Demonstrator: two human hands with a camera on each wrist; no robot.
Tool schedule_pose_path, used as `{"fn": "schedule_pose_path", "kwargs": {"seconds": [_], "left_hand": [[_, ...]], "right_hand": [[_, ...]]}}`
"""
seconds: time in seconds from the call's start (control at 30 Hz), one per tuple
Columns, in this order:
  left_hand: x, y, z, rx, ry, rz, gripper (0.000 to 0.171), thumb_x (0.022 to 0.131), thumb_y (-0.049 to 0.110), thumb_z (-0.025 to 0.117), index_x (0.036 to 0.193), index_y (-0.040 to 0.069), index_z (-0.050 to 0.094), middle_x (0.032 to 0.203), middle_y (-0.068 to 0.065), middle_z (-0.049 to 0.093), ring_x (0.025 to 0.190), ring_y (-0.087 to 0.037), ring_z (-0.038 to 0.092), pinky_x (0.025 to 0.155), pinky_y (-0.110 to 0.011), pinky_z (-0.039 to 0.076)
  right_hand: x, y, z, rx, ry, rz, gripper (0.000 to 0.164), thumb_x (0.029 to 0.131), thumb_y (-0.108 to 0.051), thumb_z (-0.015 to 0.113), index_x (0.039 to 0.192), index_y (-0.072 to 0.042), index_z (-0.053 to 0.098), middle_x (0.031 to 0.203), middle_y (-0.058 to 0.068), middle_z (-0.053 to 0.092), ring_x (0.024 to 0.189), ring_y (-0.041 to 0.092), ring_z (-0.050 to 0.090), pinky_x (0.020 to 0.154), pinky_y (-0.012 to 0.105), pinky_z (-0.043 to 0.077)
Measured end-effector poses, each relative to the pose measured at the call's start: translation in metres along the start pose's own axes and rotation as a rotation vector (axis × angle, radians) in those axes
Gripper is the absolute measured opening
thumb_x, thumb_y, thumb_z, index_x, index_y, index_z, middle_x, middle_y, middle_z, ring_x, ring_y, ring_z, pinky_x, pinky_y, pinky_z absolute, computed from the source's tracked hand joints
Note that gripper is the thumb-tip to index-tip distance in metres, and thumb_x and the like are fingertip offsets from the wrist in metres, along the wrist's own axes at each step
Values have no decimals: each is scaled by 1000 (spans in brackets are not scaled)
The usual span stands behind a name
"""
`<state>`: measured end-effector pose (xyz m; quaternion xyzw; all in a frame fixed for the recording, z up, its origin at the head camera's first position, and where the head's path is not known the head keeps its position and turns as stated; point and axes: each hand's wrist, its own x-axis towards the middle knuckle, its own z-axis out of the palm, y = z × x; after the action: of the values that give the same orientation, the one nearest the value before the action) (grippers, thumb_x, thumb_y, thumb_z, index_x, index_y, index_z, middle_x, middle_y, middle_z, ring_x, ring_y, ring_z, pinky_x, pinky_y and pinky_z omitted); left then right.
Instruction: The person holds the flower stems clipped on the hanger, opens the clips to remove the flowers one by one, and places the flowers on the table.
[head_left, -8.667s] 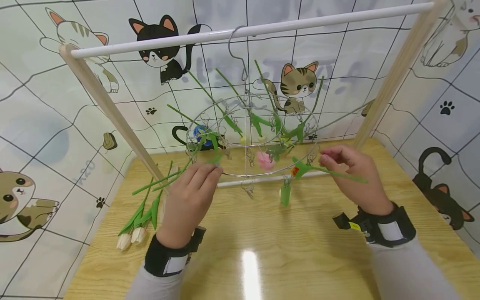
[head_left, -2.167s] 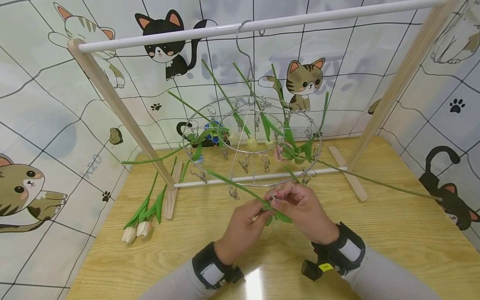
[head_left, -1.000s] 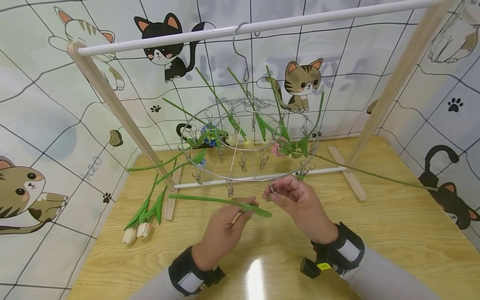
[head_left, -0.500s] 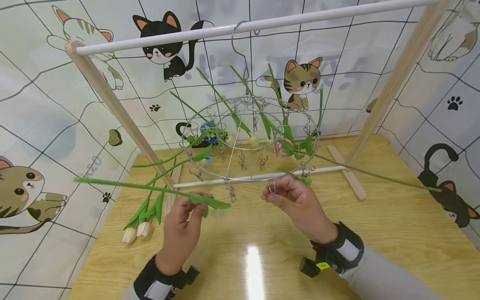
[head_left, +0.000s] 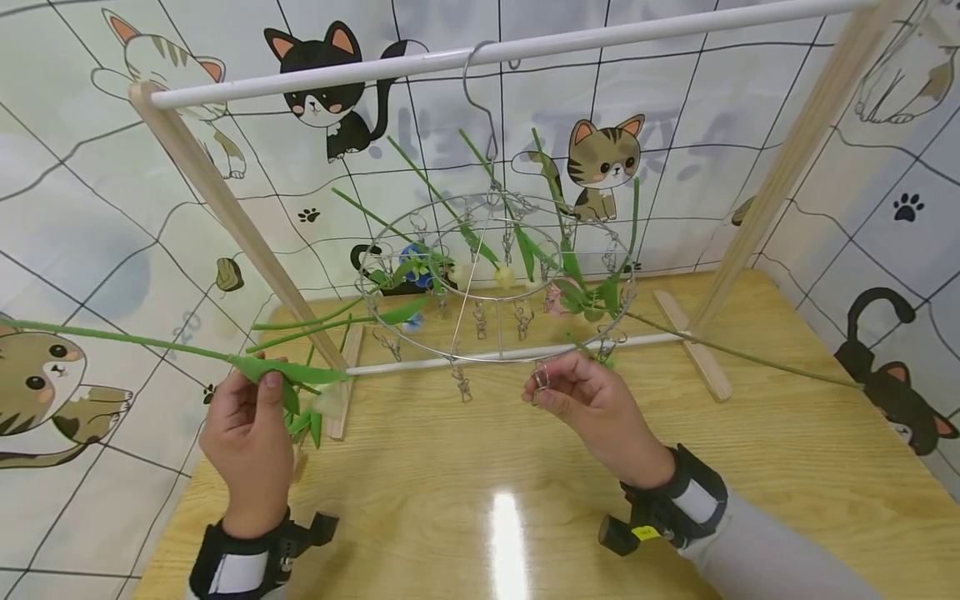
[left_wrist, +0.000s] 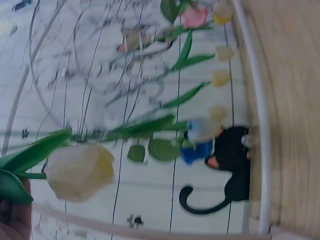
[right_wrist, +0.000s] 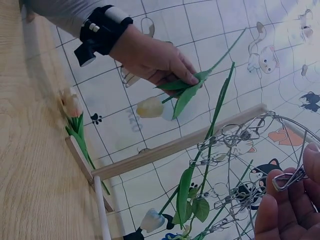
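My left hand [head_left: 251, 442] pinches a tulip [left_wrist: 80, 172] by its leafy stem, over the table's left side. Its bloom is pale with a yellow tinge, and the stem points left in the head view. Near the front of the round wire hanger [head_left: 498, 360], my right hand [head_left: 592, 417] holds one metal clip [right_wrist: 287, 180] between thumb and fingers. Several flowers hang head-down from other clips, among them a blue flower [head_left: 416, 265], a pink flower [head_left: 562, 297] and a yellow tulip [head_left: 506, 277]. More clips dangle with nothing in them.
The hanger hooks over the white top bar [head_left: 517, 52] of a rack with wooden posts [head_left: 232, 217]. Pale tulips [right_wrist: 72, 105] lie on the table by the left foot, mostly hidden behind my left hand in the head view. A long stem [head_left: 742, 343] juts right.
My left hand has drawn the tulip away from the clip and carried it far left, over the tulips on the table. The right hand has stayed at the clip through the last second.
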<state>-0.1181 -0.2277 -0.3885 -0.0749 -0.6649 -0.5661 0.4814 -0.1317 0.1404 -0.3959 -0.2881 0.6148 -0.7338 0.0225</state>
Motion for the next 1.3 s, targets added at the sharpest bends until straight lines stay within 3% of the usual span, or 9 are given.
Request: {"fn": "schedule_pose_path", "kwargs": {"seconds": [0.13,0.27,0.43,0.57,0.7,0.83,1.0,1.1,1.3], "left_hand": [[16,-11,-15,12,50,-183,26,101,9,67,122,-6,71,104,-3,74,89,-11,67,76,-17,52],[22,-29,-23,3,46,-387,30,101,19,68,124,-1,71,106,-2,73,100,-13,64,83,-19,51],[21,-56,-27,148,-38,-602,33,100,28,70,121,3,72,95,9,71,95,-8,59,78,-14,49],[21,-75,-29,303,-178,-715,41,101,34,69,130,5,69,95,16,71,90,1,63,74,-10,51],[19,-89,-31,472,-368,-728,48,105,39,62,138,6,63,109,7,73,85,7,64,73,-12,55],[16,-98,-31,524,-525,-732,49,108,37,55,143,2,59,129,-17,68,87,5,63,75,-16,56],[12,-105,-30,547,-650,-757,48,111,32,49,145,-2,55,135,-25,63,103,-12,65,77,-17,54],[10,-109,-30,601,-721,-731,48,112,30,48,144,-4,55,136,-27,64,111,-25,65,77,-20,53],[8,-113,-29,698,-785,-679,45,111,27,49,141,-5,58,133,-29,65,113,-36,66,82,-37,57]], "right_hand": [[0,-1,0,-4,-1,5,17,102,2,61,115,-10,61,111,-5,70,105,9,70,94,24,59],[-1,-2,1,-8,-2,0,17,102,2,61,114,-9,61,111,-5,70,105,9,70,94,25,60],[-1,-2,1,-13,-2,1,15,102,2,61,114,-8,61,110,-4,70,104,9,70,94,24,60],[-1,-1,1,-19,-1,4,14,102,2,61,113,-6,60,110,-4,69,104,9,70,93,24,60],[0,-1,1,-20,-3,4,14,101,2,61,113,-6,60,109,-4,69,103,9,70,92,24,60],[0,0,1,-19,-5,4,15,101,2,61,113,-7,60,109,-5,69,103,9,70,93,24,60],[0,1,1,-17,-6,5,15,102,2,61,114,-6,60,110,-4,69,104,9,70,93,25,60],[-1,0,1,-22,-2,18,14,102,1,62,114,-5,61,110,-4,70,104,10,70,94,25,60],[-2,-1,1,-28,7,36,14,101,0,63,114,-5,61,109,-4,70,104,10,71,94,26,60]]}}
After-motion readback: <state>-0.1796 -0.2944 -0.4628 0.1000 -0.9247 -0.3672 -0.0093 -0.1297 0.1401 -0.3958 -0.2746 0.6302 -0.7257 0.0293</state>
